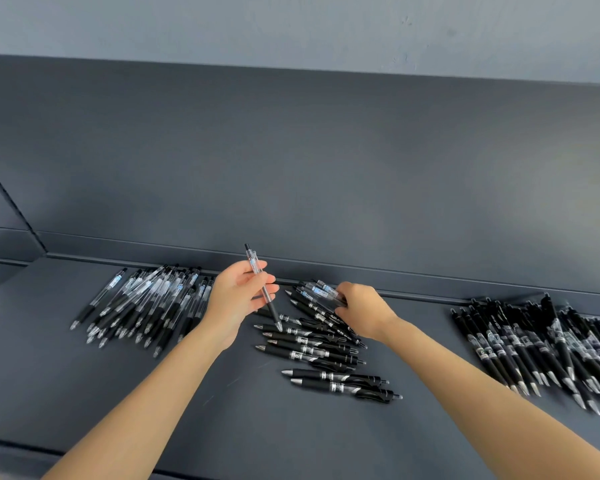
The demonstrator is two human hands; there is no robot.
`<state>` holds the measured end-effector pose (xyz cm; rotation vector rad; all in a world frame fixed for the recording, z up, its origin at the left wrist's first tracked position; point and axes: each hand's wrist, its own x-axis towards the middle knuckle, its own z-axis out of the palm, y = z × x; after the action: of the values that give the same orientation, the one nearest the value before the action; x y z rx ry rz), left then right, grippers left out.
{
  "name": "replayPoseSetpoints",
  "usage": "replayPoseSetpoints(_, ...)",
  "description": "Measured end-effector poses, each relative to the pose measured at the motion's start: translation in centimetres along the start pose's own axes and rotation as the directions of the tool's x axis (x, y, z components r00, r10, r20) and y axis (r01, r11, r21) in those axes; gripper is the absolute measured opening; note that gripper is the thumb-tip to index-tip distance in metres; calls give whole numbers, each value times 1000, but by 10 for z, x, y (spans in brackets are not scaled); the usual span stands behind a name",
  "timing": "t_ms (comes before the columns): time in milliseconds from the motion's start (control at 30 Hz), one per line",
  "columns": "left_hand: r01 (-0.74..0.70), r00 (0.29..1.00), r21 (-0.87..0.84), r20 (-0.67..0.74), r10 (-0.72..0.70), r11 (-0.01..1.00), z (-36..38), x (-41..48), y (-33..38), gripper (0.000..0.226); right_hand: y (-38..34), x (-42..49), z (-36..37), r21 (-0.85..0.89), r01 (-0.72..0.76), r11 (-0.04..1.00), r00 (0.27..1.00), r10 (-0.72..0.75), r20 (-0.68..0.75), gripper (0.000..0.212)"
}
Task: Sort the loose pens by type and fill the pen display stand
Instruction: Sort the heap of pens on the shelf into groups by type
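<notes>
- I can read no word or number anywhere;
- black pens [305, 351] just below the fingers [341, 311] of the right hand [362, 310]: white barrel print, too small for me;
- clear pens [321, 291] at those fingertips: pale blue labels, blurred;
- held pen [261, 289] between the fingers [269, 281] of the left hand [234, 301]: label illegible.

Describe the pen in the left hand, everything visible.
The clear-barrelled click pen is slim and plastic-looking: black plunger and clear clip on top, dark refill inside, black grip sleeve, silvery cone tip. It is held nearly upright, top leaning left, tip down over the middle pile of pens. The left hand pinches its mid-barrel in its fingers; nothing else plainly touches it.
</notes>
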<state>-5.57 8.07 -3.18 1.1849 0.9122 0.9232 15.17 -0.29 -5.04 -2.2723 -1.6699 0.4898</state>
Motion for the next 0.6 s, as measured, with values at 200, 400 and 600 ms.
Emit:
replayPoseSetpoints(200,0,1000,5,-2,0,1000,-11,0,3,20,-7,7,-4,-117,-18,993,996,28,90,24)
replayPoseSetpoints(400,-6,999,77,43,3,997,-24,-2,8,21,-17,8,-9,-228,-38,973,977,85,197,29)
replayPoseSetpoints(600,10,1000,162,4,-11,987,-52,-2,15,19,-38,6,-27,-215,-35,976,998,45,46,20)
